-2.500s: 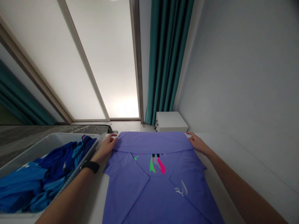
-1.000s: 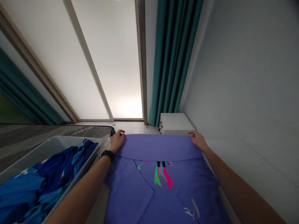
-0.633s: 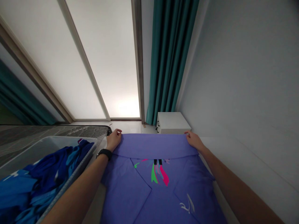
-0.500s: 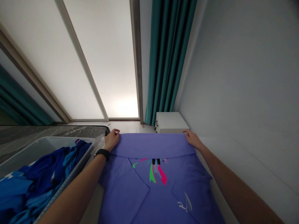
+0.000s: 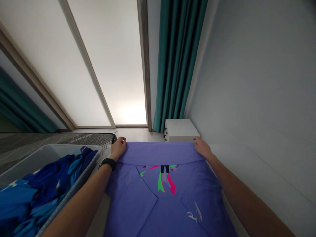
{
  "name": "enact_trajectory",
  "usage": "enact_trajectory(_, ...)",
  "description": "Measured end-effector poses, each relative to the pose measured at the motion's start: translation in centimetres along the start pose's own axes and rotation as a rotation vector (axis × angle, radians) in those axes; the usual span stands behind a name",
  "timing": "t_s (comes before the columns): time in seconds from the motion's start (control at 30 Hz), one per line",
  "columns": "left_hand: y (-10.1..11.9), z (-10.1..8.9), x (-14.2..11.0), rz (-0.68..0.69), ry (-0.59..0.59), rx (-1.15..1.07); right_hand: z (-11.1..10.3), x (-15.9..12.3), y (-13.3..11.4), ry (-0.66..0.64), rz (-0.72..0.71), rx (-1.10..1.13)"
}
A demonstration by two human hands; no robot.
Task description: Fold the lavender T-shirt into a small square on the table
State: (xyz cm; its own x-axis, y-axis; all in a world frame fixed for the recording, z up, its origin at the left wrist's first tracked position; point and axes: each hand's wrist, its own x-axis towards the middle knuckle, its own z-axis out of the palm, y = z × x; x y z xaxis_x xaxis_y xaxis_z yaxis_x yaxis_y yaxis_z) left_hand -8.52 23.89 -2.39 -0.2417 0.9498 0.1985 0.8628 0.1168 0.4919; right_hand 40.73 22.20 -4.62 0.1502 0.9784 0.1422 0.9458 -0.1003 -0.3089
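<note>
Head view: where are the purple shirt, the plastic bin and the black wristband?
purple shirt (image 5: 158, 153), head view, on the folded-over top band
plastic bin (image 5: 46, 158), head view, on the inner back wall
black wristband (image 5: 108, 163), head view, on the middle of the strap

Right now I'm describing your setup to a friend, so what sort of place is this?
Probably a room in a home, perhaps a bedroom: there's a long teal curtain, a frosted sliding door, and a small white drawer unit against the wall.
</note>
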Motion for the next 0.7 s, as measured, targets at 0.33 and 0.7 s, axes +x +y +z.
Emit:
enact_trajectory(0.33, -1.5, -2.3, -4.4, 0.105, -0.038, -0.047, -2.2, -4.5, 1.7, -0.058, -0.004, -0.021)
enact_trajectory(0.7, -2.0, -3.7, -8.2, 0.212, -0.119, 0.111, -2.0, -8.6, 1.3, -0.006, -0.119, -0.2)
